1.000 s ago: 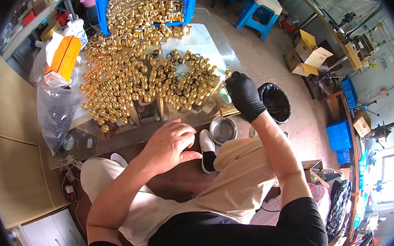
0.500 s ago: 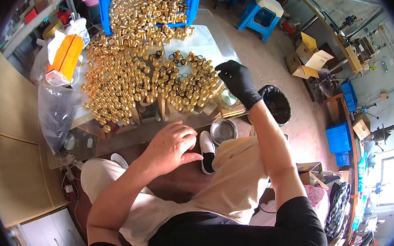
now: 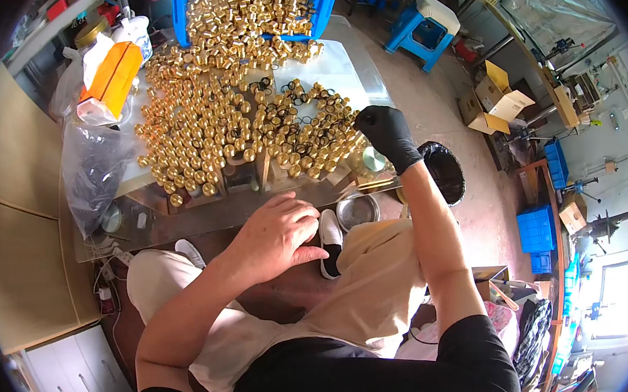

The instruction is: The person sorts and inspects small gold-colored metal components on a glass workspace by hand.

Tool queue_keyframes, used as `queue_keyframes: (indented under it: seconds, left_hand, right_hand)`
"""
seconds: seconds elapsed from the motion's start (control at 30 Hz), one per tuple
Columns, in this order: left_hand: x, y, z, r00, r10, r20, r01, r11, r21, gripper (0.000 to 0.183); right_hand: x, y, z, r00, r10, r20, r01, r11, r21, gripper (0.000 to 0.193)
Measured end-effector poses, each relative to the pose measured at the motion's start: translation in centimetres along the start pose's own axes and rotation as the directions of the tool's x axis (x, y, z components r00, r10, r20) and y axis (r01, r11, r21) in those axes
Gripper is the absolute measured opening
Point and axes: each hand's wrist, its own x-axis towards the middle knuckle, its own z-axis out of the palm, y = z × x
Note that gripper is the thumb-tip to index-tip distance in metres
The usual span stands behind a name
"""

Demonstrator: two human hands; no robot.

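Black-gloved, my right hand [image 3: 389, 136] is at the right edge of a spread of small brass caps [image 3: 197, 135]. Its fingers are bent in and pressed together; whatever is between them is hidden. My left hand [image 3: 279, 236] is bare and hangs over my lap, just short of the table's front edge. Its fingers curl loosely, with the thumb apart and nothing visible in the gap. Thin black rings [image 3: 306, 120] lie among the caps on the right part of the spread. Behind them, a blue crate [image 3: 326, 4] lies tipped toward me, with more caps spilling out.
An orange tissue pack [image 3: 111, 81] and a clear plastic bag [image 3: 95, 170] occupy the table's left side. A round metal bowl [image 3: 358, 211] is below the front edge. To the right stand a black-lined bin [image 3: 443, 172], a blue stool [image 3: 423, 31] and an open cardboard box [image 3: 498, 98].
The whole view has shifted slightly, so the table appears a little farther right. My right hand's fingers are drawn in more tightly beside the caps. My left hand keeps nearly the same pose.
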Motion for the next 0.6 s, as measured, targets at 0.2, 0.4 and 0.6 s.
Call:
queue_keyframes:
  seconds: [0.2,0.4,0.6]
  left_hand:
    - [0.1,0.1,0.0,1.000,-0.011,-0.005,0.011,1.000,-0.012,0.041]
    - [0.1,0.0,0.2,1.000,-0.009,0.016,0.009,1.000,-0.013,0.041]
    - [0.4,-0.1,0.7,1.000,-0.015,0.006,0.015,1.000,-0.013,0.041]
  right_hand:
    - [0.0,0.5,-0.3,0.999,0.024,0.029,-0.022,0.998,-0.053,0.017]
    - [-1.0,0.4,-0.5,0.998,-0.044,-0.055,0.044,0.999,-0.006,0.012]
    - [-1.3,-0.5,0.5,0.980,-0.201,0.016,0.189,0.891,-0.412,0.015]
